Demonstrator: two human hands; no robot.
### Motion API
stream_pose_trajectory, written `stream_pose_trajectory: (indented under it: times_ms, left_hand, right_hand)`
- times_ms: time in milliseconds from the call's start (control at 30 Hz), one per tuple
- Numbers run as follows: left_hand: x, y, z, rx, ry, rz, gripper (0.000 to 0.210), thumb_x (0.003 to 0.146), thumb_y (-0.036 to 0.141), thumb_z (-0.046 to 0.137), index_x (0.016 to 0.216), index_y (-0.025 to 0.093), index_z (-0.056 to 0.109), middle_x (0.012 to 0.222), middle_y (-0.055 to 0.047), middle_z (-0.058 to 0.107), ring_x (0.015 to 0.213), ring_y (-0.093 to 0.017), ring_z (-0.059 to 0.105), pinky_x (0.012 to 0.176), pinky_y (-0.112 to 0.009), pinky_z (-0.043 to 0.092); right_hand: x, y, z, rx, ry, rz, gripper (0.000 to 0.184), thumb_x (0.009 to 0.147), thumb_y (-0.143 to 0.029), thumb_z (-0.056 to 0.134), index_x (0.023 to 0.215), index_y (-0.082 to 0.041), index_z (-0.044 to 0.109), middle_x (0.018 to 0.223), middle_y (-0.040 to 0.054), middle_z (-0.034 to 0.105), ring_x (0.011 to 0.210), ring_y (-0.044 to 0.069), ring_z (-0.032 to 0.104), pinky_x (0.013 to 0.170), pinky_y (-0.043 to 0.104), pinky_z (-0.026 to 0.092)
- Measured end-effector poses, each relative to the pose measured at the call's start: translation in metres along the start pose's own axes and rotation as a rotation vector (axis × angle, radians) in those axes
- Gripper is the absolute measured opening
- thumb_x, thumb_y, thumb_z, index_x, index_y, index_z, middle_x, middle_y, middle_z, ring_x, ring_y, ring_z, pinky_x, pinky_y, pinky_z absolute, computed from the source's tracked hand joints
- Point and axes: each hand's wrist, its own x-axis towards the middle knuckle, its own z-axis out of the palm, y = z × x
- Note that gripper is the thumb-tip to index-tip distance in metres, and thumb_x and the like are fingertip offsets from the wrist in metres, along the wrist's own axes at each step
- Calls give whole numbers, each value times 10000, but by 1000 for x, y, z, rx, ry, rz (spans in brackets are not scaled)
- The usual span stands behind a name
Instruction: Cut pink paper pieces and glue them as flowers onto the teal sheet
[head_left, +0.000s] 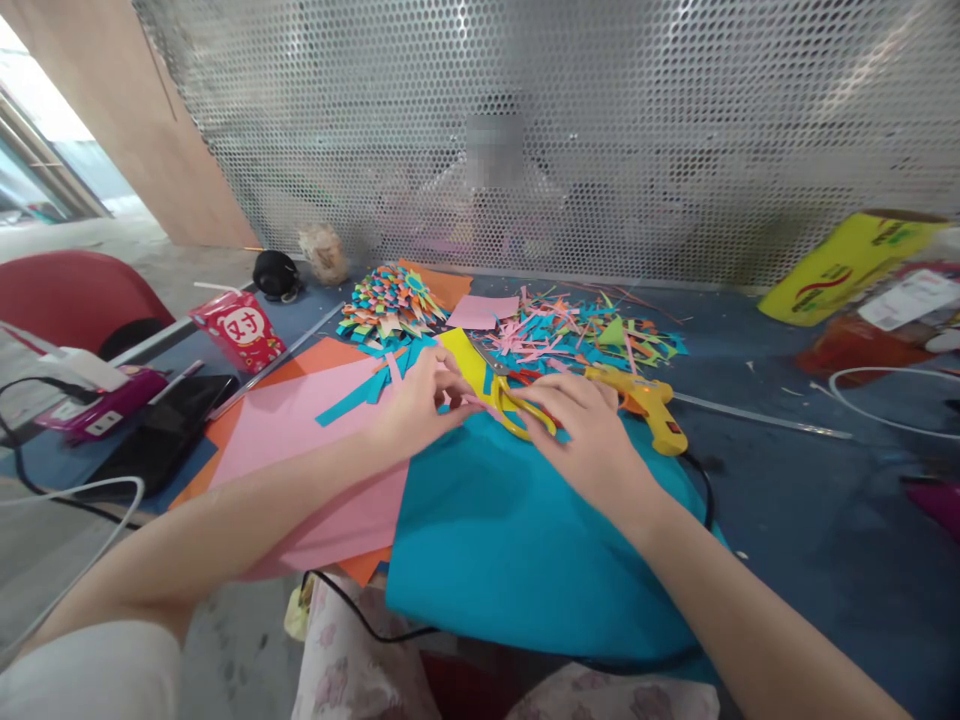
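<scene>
My left hand [427, 398] pinches a narrow pink paper strip [491, 402] between thumb and fingertips, above the edge of the blue sheet. Close to its right, my right hand [585, 430] is closed at the yellow-handled scissors [517, 408], fingers bent about the handle loops. The scissor blades point away and to the left, over a yellow paper piece [466, 362]. How the right fingers sit in the loops is partly hidden. Beneath the hands lie a large blue sheet [525, 540] and a pink sheet [330, 500]. Blue strips [352, 396] rest beside my left wrist.
A multicoloured folded-paper piece [390, 305] and a heap of paper scraps [585, 330] lie behind the hands. A yellow glue gun [649, 405] is at the right. Leftward are a red drink carton [238, 330], a black phone [161, 435] and a power strip [105, 400].
</scene>
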Motion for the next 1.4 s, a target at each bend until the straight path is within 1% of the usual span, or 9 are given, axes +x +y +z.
stream_pose_trajectory:
  times_ms: [233,400,567,633,800,867,1033,1233,1400]
  left_hand:
    - [-15,14,5,121,-34,8,244,683,325,724,842,221,570,828,-62,705,706,-184,620,682,-268,423]
    - [-18,16,7,175,-55,109,183,732,329,683,820,218,568,834,-63,713,689,-168,629,658,-257,438]
    - [-17,18,5,292,-117,176,171,785,371,626,812,213,567,795,-52,700,650,-156,615,677,-271,445]
    - [-13,21,-2,349,-146,182,217,778,391,630,881,210,567,833,-57,688,736,-181,631,712,-282,444]
    - [1,19,-33,607,-434,42,449,692,484,668,1023,201,558,1064,-94,626,1027,-279,565,847,-345,413]
    - [6,12,-43,687,-493,-50,456,693,511,643,1004,188,565,1030,-99,613,977,-275,565,821,-341,410]
    - [8,4,-48,637,-606,-98,389,727,518,584,921,182,555,902,-56,585,840,-210,550,696,-276,403]
    - [7,13,-44,471,-575,-178,283,765,431,575,888,182,523,798,2,577,652,-119,502,590,-231,380]
    - [4,12,-37,117,-528,-217,217,752,343,627,835,169,525,766,1,619,652,-116,602,560,-214,426]
  right_hand:
    - [-2,-15,-3,-132,1,-197,168,925,-240,491,879,-185,642,865,57,665,857,206,560,746,369,339]
    - [-4,-16,-2,-226,-63,-207,244,928,-153,436,780,-188,627,795,39,669,857,203,550,769,380,316]
    - [-3,-16,-2,-190,-40,-209,206,900,-144,466,772,-187,621,777,35,662,830,195,565,777,380,311]
    - [-2,-14,-3,-129,4,-143,181,891,-169,499,764,-201,623,787,20,672,812,185,581,787,383,307]
    - [3,-1,-10,164,82,189,147,846,-230,569,719,-224,644,751,-2,677,715,163,594,725,334,391]
    - [5,3,-10,283,83,295,161,833,-242,567,694,-217,643,706,-4,658,662,154,571,648,298,418]
    - [6,7,-4,446,67,423,114,784,-255,578,714,-199,648,728,8,671,639,144,564,573,264,423]
    - [6,9,-1,590,21,529,130,766,-299,592,729,-194,658,756,28,689,669,161,594,620,286,445]
    - [6,13,0,712,27,614,157,752,-345,622,732,-192,655,776,39,694,710,172,624,656,296,468]
